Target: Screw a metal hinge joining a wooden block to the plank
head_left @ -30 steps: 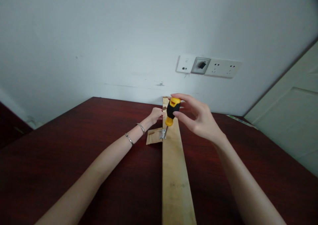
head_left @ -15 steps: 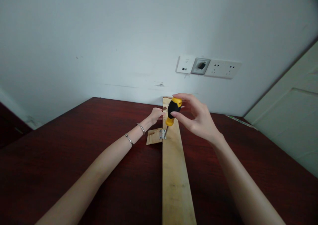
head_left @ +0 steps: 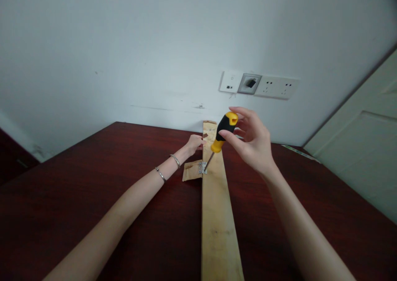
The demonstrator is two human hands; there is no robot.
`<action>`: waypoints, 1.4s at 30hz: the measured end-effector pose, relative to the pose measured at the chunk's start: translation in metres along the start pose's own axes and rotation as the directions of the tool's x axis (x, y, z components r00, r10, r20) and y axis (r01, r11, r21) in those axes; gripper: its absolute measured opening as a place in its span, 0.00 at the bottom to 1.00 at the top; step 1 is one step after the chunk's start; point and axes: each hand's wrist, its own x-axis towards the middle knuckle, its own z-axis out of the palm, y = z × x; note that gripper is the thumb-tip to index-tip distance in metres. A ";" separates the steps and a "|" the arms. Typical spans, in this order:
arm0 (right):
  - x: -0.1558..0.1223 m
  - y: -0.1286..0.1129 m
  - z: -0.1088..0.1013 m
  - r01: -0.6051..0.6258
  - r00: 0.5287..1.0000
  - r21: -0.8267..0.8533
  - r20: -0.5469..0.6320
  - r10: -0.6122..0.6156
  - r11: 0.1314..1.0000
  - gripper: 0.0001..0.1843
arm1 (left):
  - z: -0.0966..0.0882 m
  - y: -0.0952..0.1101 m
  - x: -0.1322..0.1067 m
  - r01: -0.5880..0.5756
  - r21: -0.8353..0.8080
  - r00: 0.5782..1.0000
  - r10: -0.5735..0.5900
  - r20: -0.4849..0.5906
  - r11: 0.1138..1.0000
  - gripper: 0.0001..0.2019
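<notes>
My right hand (head_left: 252, 138) grips the yellow and black handle of a screwdriver (head_left: 226, 126), which tilts up and to the right. Its thin shaft slants down to a small metal hinge (head_left: 202, 167), with the tip at the hinge's lower right part. The hinge spans a long wooden plank (head_left: 217, 215) and a short wooden piece (head_left: 192, 170) to its left. Closed at the plank's left edge, my left hand (head_left: 196, 142) holds it near the far end. Some of the left fingertips are hidden at the wood.
The plank lies on a dark red wooden tabletop (head_left: 149, 215) that meets a white wall (head_left: 155, 45). Wall sockets (head_left: 276, 86) sit above the table, one with a black plug (head_left: 250, 83). A pale door (head_left: 366, 136) stands at the right, near a flat strip (head_left: 300, 153).
My right hand has moved up and to the right, tipping the screwdriver's handle over farther while its tip stays at the hinge. My left hand keeps its place.
</notes>
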 end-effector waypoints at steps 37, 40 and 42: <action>-0.053 0.184 -0.025 -0.668 0.589 -0.604 -0.073 0.805 0.434 0.24 | 0.004 0.005 0.003 0.089 0.025 0.991 -0.087 -0.099 0.996 0.07; -0.055 0.186 -0.024 -0.657 0.585 -0.621 -0.063 0.809 0.427 0.24 | 0.004 0.005 0.003 0.088 0.025 0.992 -0.086 -0.096 0.996 0.07; -0.056 0.186 -0.024 -0.648 0.586 -0.630 -0.053 0.808 0.429 0.23 | 0.004 0.006 0.002 0.087 0.026 0.992 -0.084 -0.097 0.996 0.07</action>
